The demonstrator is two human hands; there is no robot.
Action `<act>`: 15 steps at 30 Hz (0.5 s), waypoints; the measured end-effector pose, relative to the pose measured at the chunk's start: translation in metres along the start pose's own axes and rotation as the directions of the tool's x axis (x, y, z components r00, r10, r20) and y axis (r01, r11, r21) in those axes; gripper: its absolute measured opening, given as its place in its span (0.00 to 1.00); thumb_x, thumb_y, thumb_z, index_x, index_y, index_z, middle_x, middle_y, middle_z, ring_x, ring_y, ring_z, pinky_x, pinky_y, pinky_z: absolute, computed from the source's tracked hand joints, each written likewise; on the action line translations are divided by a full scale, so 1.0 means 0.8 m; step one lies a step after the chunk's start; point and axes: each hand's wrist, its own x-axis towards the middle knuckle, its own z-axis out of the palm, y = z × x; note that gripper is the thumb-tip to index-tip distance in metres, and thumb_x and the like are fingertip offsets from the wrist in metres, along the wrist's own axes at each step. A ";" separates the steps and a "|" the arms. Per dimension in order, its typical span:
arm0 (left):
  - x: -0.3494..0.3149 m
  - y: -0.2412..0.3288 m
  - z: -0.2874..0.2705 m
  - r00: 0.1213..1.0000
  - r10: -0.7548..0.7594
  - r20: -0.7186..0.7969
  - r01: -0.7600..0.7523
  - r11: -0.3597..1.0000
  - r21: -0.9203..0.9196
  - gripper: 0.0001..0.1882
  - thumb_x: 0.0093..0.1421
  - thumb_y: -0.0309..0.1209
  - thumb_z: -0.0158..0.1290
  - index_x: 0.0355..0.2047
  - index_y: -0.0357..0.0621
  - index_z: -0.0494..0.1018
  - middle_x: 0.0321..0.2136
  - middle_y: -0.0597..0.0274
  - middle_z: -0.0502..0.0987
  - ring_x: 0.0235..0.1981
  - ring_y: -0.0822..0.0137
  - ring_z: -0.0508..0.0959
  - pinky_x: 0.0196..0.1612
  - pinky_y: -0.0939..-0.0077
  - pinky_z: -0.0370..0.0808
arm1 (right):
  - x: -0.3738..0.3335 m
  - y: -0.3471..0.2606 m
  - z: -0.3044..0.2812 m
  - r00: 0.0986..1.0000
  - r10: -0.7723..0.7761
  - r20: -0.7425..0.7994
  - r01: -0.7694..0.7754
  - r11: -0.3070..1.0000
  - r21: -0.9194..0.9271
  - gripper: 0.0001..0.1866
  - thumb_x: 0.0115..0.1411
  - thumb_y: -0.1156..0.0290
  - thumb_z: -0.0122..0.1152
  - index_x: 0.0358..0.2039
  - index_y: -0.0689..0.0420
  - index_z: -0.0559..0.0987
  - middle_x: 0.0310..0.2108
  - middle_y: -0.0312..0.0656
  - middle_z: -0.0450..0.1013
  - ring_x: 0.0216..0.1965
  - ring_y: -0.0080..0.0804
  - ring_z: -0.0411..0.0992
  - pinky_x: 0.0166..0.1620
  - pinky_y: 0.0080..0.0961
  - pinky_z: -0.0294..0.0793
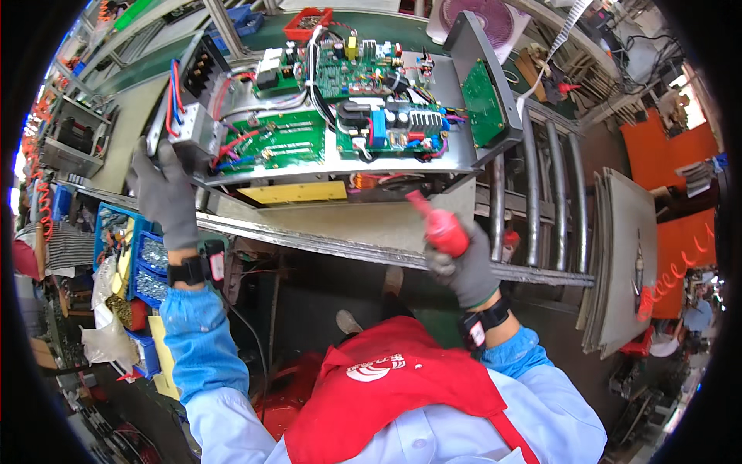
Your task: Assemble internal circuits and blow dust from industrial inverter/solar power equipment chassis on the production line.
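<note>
In front of me lies an open metal chassis [456,158] carrying green circuit boards [282,139], wires and components. My left hand [166,193], in a grey glove, is at the chassis's near left corner. Its fingers close around the edge there, beside a silver metal block [193,135] with red and blue wires. In my right hand [468,271], also gloved, is a small red squeeze bottle [447,233], its nozzle tilted up and left. The bottle is slightly blurred and is apart from the chassis, just in front of its near side.
A metal-edged workbench [386,220] bears the chassis, with steel rollers [531,193] to its right. Blue bins [151,267] of small metal parts sit at left. Behind the chassis are a red tray [308,25] and a fan [479,23]. Flat panels [618,263] stand at right.
</note>
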 end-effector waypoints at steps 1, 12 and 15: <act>-0.031 0.011 -0.008 0.999 0.023 -0.031 -0.025 0.998 -0.054 0.22 0.65 0.43 0.52 0.52 0.40 0.73 0.41 0.48 0.78 0.40 0.50 0.77 0.47 0.62 0.72 | -0.007 0.028 -0.005 0.995 -0.007 -0.104 0.008 1.000 0.008 0.26 0.64 0.45 0.46 0.44 0.57 0.73 0.18 0.38 0.65 0.14 0.26 0.59 0.17 0.21 0.57; -0.338 0.205 -0.112 0.059 0.328 0.943 0.919 0.351 -0.180 0.27 0.62 0.50 0.53 0.46 0.36 0.76 0.32 0.52 0.78 0.32 0.59 0.81 0.37 0.68 0.77 | -0.044 0.138 -0.021 0.935 -0.271 -0.230 0.203 0.938 -0.280 0.20 0.70 0.52 0.44 0.49 0.55 0.70 0.34 0.39 0.72 0.32 0.28 0.72 0.36 0.26 0.73; -0.348 0.221 -0.099 -0.121 0.345 0.931 0.993 0.058 0.107 0.24 0.62 0.47 0.53 0.41 0.35 0.77 0.25 0.60 0.76 0.23 0.71 0.76 0.28 0.76 0.73 | -0.043 0.109 -0.039 0.931 -0.264 -0.251 0.016 0.718 -0.696 0.18 0.70 0.51 0.43 0.40 0.52 0.72 0.27 0.30 0.68 0.23 0.16 0.64 0.25 0.15 0.63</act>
